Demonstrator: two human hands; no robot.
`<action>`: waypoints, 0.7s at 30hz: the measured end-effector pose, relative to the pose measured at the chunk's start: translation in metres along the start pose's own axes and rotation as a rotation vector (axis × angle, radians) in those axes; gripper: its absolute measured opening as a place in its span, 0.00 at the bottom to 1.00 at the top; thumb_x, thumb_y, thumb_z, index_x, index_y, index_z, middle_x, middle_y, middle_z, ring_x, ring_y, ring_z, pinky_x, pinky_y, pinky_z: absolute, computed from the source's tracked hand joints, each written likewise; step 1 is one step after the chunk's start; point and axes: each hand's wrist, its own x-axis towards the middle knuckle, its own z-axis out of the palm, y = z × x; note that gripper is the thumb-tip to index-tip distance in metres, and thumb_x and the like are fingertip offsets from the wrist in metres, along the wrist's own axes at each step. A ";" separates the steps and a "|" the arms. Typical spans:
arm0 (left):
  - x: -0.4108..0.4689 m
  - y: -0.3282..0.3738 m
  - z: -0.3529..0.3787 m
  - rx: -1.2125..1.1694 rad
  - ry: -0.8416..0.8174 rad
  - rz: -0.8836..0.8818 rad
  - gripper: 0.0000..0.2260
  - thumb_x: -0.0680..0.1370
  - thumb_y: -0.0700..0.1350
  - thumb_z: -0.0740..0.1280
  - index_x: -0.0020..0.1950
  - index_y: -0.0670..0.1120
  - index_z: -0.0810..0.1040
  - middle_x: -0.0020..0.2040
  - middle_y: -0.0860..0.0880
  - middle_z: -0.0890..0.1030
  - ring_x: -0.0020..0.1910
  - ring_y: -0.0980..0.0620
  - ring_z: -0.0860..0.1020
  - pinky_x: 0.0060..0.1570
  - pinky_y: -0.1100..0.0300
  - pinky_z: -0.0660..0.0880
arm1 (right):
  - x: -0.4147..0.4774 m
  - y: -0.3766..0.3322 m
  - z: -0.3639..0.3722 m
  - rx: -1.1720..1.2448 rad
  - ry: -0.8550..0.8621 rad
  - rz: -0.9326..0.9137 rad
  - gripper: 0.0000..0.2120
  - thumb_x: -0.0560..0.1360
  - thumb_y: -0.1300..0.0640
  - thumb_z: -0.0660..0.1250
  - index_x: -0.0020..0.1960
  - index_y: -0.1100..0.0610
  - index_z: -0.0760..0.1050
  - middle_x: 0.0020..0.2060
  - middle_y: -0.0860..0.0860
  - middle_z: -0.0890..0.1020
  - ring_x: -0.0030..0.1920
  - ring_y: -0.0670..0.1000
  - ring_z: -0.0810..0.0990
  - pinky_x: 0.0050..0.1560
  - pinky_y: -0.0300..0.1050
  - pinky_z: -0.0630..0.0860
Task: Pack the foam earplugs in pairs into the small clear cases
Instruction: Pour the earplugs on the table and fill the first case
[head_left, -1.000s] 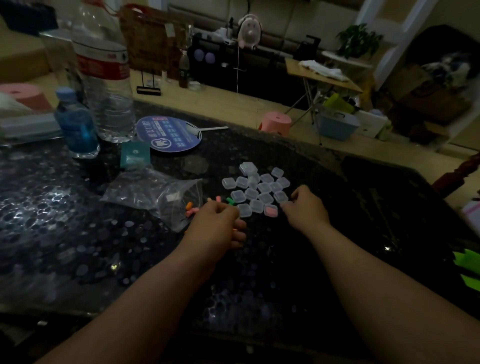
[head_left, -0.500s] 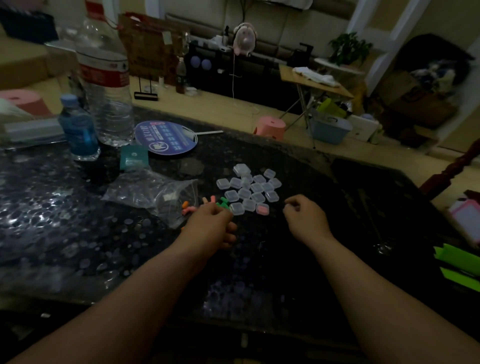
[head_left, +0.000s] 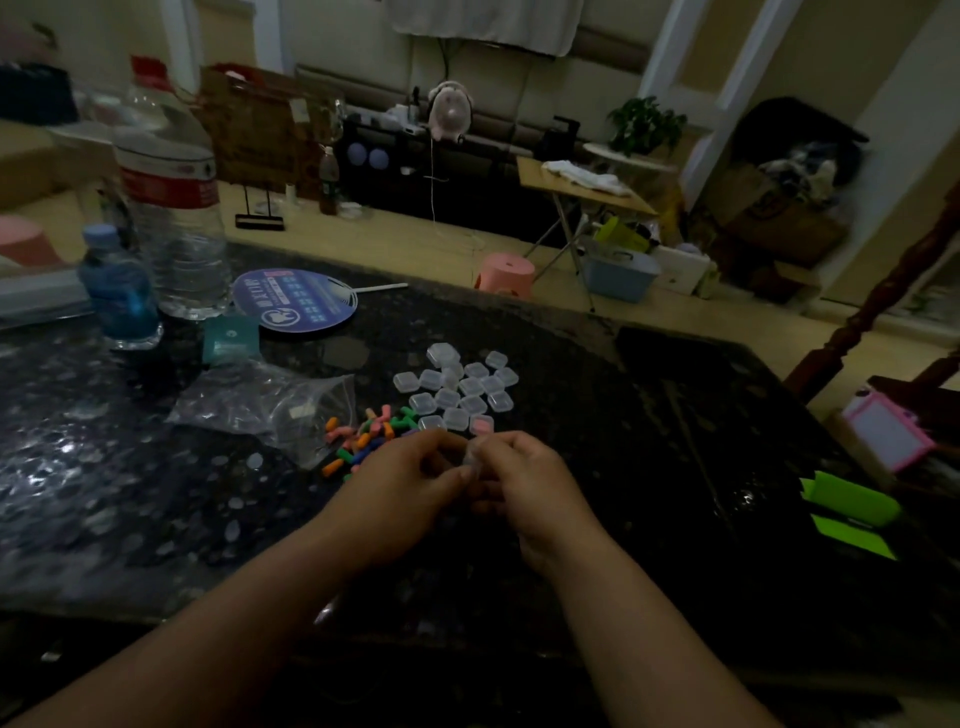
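I'm bringing my left hand (head_left: 410, 483) and right hand (head_left: 530, 486) together over the dark counter (head_left: 649, 467), and the fingers of both are curling in and pinching one small clear case (head_left: 470, 458) between them. I can't tell what's inside it. The loose earplugs (head_left: 363, 436) are lying in a bright heap just beyond my left hand, beside the plastic bag (head_left: 270, 405). The other cases (head_left: 457, 389) are sitting clustered behind them, with a pink-filled case (head_left: 481, 425) nearest my fingers.

Dim room: folding table (head_left: 576, 182), pink stool (head_left: 505, 271), tan floor (head_left: 415, 244).
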 end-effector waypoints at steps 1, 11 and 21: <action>0.001 0.002 -0.001 -0.084 -0.023 -0.045 0.08 0.82 0.48 0.67 0.58 0.59 0.81 0.49 0.51 0.87 0.47 0.54 0.85 0.52 0.49 0.83 | 0.000 0.003 -0.001 0.006 0.003 -0.022 0.06 0.80 0.59 0.69 0.55 0.59 0.82 0.41 0.53 0.87 0.41 0.51 0.85 0.39 0.43 0.80; 0.003 0.004 -0.010 -0.756 -0.135 -0.410 0.10 0.83 0.44 0.65 0.60 0.40 0.79 0.49 0.39 0.85 0.46 0.44 0.85 0.45 0.54 0.82 | 0.003 0.012 -0.008 -0.394 -0.092 -0.425 0.11 0.79 0.59 0.74 0.56 0.44 0.81 0.47 0.47 0.86 0.48 0.46 0.85 0.46 0.40 0.82; 0.002 -0.008 -0.022 -0.589 -0.042 -0.332 0.10 0.80 0.42 0.70 0.61 0.45 0.78 0.48 0.40 0.83 0.45 0.43 0.84 0.47 0.51 0.82 | 0.016 0.010 -0.002 -0.165 -0.033 -0.174 0.05 0.81 0.58 0.71 0.55 0.50 0.83 0.49 0.49 0.88 0.51 0.49 0.87 0.50 0.47 0.84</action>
